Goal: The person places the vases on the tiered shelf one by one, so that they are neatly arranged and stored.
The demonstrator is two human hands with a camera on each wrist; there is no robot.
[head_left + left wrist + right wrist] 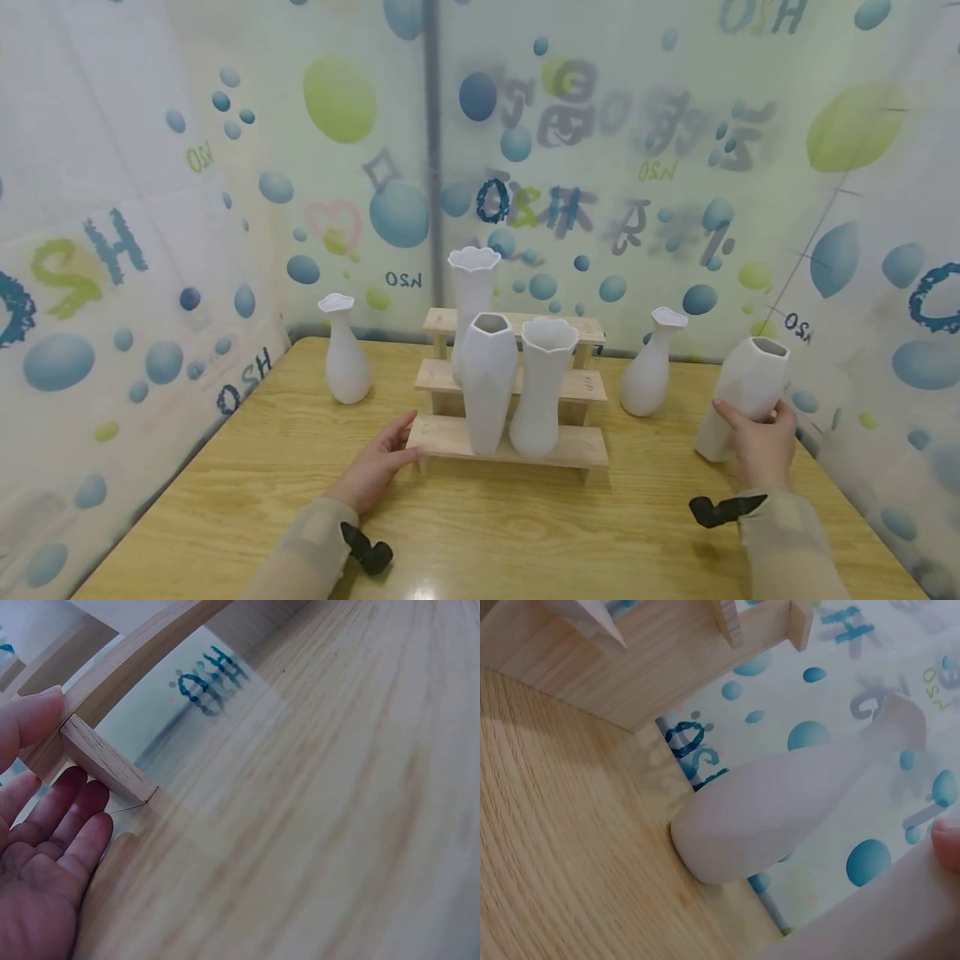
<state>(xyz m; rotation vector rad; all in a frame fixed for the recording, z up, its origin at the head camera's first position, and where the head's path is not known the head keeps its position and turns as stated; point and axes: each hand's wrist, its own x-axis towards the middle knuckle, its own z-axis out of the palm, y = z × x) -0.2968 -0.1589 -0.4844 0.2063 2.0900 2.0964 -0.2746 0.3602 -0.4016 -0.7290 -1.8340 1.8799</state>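
Note:
At the left end of the lowest step of a three-tier wooden stand (pixel 442 435), my left hand (pixel 378 467) grips the corner. In the left wrist view the thumb lies on the board's edge (pixel 90 694), the other fingers beside the short leg (pixel 109 761). My right hand (pixel 763 446) holds a white faceted vase (pixel 750 379) by its side, thumb on the near face, the vase tilted. On the stand are a white faceted vase (pixel 489 383), a white vase with a wavy rim (pixel 543 387) and a taller scalloped-rim vase (pixel 472 287) behind, partly hidden.
A slim-necked white vase (pixel 347 358) stands on the wooden table (pixel 525 533) left of the stand. Another slim-necked vase (pixel 648 371) is between the stand and my right hand. Printed curtains (pixel 637 233) enclose the table's back and sides.

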